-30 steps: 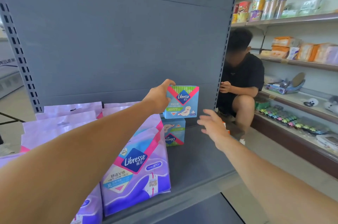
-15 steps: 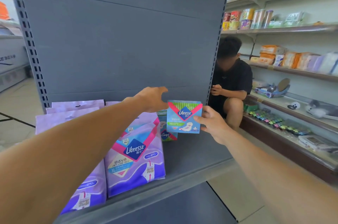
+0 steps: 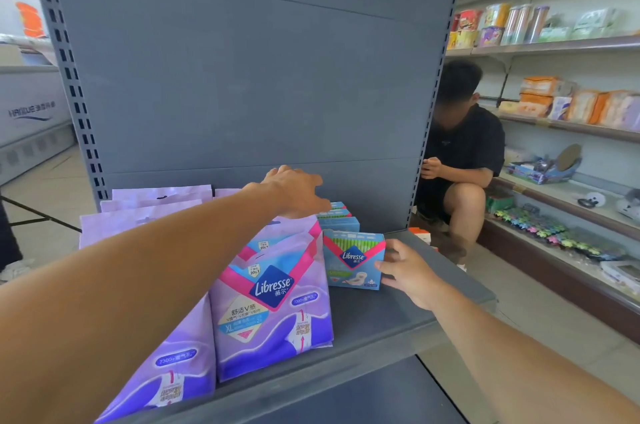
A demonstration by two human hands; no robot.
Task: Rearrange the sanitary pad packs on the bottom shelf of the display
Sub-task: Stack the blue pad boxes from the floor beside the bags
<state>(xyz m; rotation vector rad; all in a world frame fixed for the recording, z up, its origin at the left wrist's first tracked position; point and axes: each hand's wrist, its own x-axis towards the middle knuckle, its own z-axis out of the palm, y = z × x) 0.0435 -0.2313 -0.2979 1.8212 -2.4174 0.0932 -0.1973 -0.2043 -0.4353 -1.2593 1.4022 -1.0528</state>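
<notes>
Head view: R hand is pinching blue pack by its 3 o'clock edge, pack upright on bottom shelf. L hand, fingers spread, is hovering over rear blue packs at 11 o'clock. Judgement: should be sliding it flush beside purple pack, label facing front.

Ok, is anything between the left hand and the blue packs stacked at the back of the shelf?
Nothing visible. The left hand hovers just above the stacked blue packs, left of them, over the top of the purple pack. The right hand is lower and forward, touching the front blue pack.
</notes>
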